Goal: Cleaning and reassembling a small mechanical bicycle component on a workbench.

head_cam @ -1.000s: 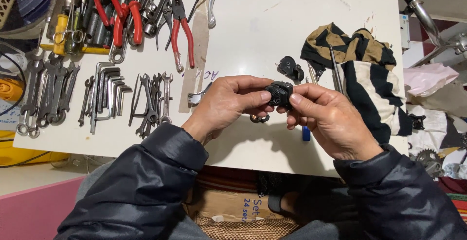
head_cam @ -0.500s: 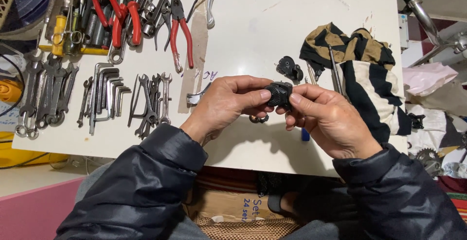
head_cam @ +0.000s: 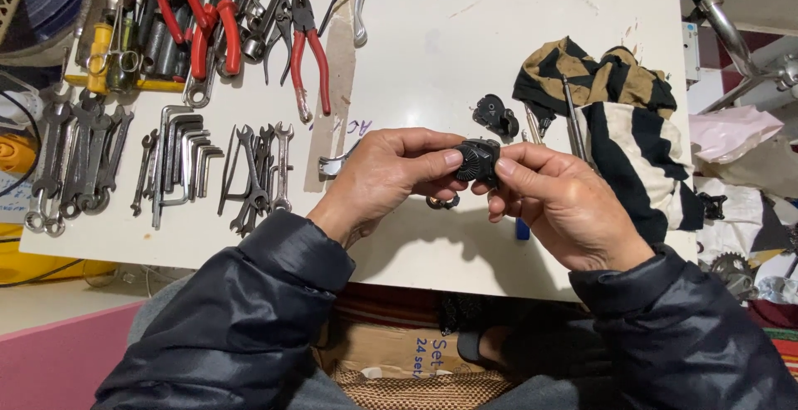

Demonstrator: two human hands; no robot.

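A small black ribbed part [head_cam: 478, 162], round and toothed on its face, sits in mid-air just above the white table [head_cam: 465, 36], pinched between both hands at the middle of the view. The left hand [head_cam: 391, 173] closes on it from the left, thumb tip pressed against the ribbed face and the fingers curled behind. The right hand [head_cam: 561, 206] closes on it from the right, its fingertips wrapped over the top and far side of the part, so both grips are clenched around the same piece and little of it shows between them.

Just beyond the hands, a second small black part [head_cam: 496, 116] lies flat on the table, apart from the held one. Beside it to the right lies a striped cloth [head_cam: 623, 119] in black, tan and white, with a thin metal rod [head_cam: 573, 119] resting across it. A small metal ring [head_cam: 443, 202] lies on the table below the left fingers.

Further left, hex keys [head_cam: 179, 157] and a row of spanners [head_cam: 262, 169] lie in groups, with larger spanners [head_cam: 75, 161] at the table's left edge. Red-handled pliers [head_cam: 307, 53] lie among the heap of tools at the top left. No container on the table shows any contents; below the table edge a cardboard box [head_cam: 399, 352] is partly visible, its inside hidden.
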